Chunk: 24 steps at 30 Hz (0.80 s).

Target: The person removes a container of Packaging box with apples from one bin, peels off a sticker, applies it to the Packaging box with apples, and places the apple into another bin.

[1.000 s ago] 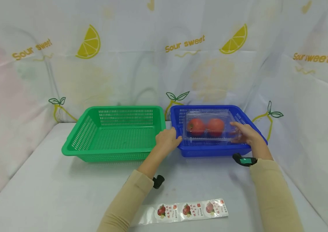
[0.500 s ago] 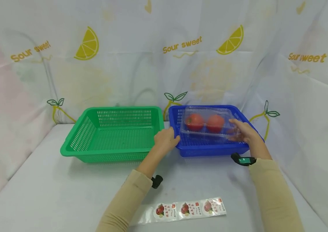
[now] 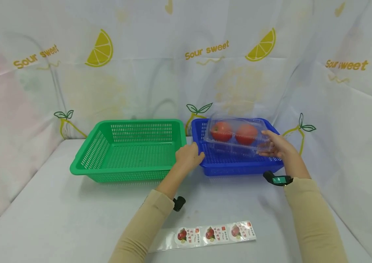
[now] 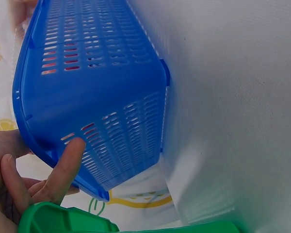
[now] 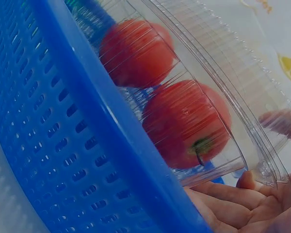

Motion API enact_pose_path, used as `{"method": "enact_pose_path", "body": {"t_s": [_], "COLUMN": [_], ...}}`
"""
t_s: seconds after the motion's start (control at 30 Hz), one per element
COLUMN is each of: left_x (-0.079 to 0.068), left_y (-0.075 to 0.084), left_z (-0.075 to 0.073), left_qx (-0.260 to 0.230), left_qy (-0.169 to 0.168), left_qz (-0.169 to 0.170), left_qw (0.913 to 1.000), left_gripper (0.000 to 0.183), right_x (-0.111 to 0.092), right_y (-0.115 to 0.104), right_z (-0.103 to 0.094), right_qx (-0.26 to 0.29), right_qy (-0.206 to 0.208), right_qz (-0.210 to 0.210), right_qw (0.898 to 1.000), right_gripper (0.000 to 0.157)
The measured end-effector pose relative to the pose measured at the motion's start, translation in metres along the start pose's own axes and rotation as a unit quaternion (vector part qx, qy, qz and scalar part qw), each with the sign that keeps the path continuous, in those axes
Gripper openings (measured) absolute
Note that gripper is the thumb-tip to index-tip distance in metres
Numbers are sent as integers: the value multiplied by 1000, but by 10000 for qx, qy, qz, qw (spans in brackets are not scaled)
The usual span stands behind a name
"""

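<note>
My right hand (image 3: 279, 147) grips the right end of a clear plastic clamshell box (image 3: 228, 146), held tilted over the blue basket (image 3: 238, 170). Inside the box sit two tomatoes (image 3: 222, 131); in the right wrist view, one tomato (image 5: 186, 124) shows a green calyx and stem. There the thumb lies at the box's edge, with the fingers beneath its end. My left hand (image 3: 188, 157) holds the left rim of the blue basket. From the left wrist view, one finger of the left hand (image 4: 58, 177) presses the basket's outer slotted wall while the thumb side is at the rim.
A green basket (image 3: 128, 171) stands at the left, its right rim close beside my left hand. Along the front of the white table (image 3: 57, 219) lies a strip of fruit stickers (image 3: 217, 234). A lemon-printed curtain (image 3: 146, 73) hangs behind and at the sides.
The right hand has raised the box with its tomatoes from inside the blue basket, and the box has tilted, its left end higher. My left hand stays at the basket's rim.
</note>
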State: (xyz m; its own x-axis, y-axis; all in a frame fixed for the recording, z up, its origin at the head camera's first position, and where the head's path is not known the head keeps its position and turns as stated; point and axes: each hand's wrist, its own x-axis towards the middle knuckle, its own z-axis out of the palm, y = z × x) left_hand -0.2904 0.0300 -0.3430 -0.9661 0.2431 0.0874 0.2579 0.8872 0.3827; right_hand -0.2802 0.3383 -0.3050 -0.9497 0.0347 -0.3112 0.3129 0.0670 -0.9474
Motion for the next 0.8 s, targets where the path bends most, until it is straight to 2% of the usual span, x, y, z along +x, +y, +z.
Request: {"method": "enact_pose_path", "body": {"t_s": [0.1, 0.2, 0.33, 0.53, 0.7, 0.8], "left_x": [0, 0, -1, 0, 0, 0], "left_y": [0, 1, 0, -1, -1, -1], "left_z": [-1, -2, -2, 0, 0, -1], "left_qx": [6, 2, -41, -41, 19, 26], "left_qy": [-9, -24, -63, -95, -31, 10], "left_qz": [-23, -39, -38, -46, 44, 51], "left_qw": [10000, 10000, 10000, 9999, 10000, 10000], "left_gripper": [27, 27, 27, 27, 28, 28], "right_x": [-1, -3, -6, -10, -14, -16], "right_y": [-1, -3, -5, -7, -11, -13], "right_z": [0, 0, -1, 1, 3, 5], "right_qx": [15, 64, 87, 47, 56, 24], "right_qy": [12, 6, -48, -169, -189, -241], "right_qz": [-32, -25, 5, -101, -181, -285], "right_qw": [10000, 10000, 10000, 9998, 9996, 9993], "right_gripper": [36, 37, 56, 59, 55, 40]}}
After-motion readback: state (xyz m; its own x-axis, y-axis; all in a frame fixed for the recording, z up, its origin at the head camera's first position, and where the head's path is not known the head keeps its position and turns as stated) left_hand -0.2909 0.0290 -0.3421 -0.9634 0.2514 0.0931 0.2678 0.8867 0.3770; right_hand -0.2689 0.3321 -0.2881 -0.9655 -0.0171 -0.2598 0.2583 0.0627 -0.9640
